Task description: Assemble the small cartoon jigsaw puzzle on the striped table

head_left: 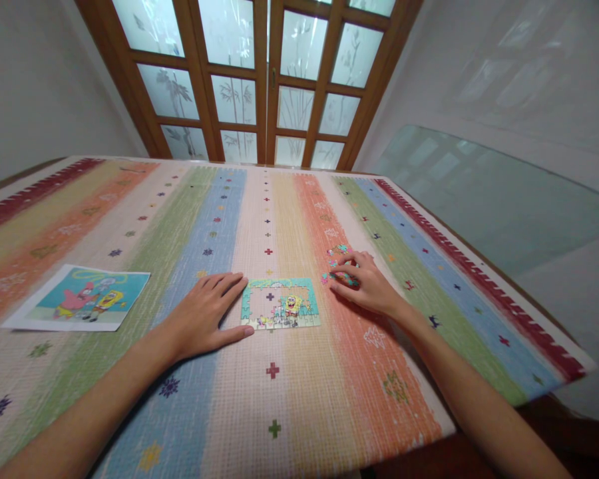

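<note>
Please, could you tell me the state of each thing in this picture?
Jigsaw puzzle: partly assembled, gap inside its border.
Loose pieces: clustered, partly hidden.
Picture sheet: printed side up.
Tablecloth: spread out.
Doors: seem closed.
Left hand: open, at puzzle's left edge.
Right hand: curled over pieces; grip unclear.

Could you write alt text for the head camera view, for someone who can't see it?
A small, unfinished cartoon jigsaw puzzle lies on a striped tablecloth, a person's left hand at its left edge and right hand over loose pieces to the right. A printed cartoon picture lies further left; paned wooden doors stand beyond.
</note>
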A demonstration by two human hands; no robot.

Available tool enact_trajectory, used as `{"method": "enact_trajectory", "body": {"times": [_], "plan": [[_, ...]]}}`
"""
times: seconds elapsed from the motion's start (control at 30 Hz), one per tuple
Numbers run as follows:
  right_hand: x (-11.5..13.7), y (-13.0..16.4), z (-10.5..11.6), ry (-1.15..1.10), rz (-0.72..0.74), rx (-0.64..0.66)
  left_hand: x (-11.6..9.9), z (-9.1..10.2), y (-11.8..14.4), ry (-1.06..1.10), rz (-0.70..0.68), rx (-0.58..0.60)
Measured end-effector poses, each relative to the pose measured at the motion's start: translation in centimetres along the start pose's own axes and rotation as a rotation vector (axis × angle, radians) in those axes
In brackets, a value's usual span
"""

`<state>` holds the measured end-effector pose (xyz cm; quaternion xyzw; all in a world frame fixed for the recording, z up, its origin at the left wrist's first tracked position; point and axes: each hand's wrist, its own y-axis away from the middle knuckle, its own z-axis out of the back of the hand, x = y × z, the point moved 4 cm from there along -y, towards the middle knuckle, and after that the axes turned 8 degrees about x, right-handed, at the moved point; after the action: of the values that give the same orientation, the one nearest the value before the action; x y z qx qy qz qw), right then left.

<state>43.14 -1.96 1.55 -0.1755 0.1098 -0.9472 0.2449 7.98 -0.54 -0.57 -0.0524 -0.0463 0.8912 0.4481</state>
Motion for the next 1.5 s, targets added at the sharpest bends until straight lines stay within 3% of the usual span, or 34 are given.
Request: {"method": "enact_trajectory", "body": {"times": [0.6,1.0,1.5], "plan": [[-2.1,0.5,0.9,0.107,-0.018,0.032,-0.1,0.0,0.0,0.010,0.005,0.008],[-3.0,0.4,0.6,-0.084,-0.130,0.132,0.0,0.1,0.0,0.012,-0.003,-0.005],[-2.5,0.3,0.9,-0.146,-0.083,0.181,0.0,0.1,0.0,0.058,0.024,-0.009]]}}
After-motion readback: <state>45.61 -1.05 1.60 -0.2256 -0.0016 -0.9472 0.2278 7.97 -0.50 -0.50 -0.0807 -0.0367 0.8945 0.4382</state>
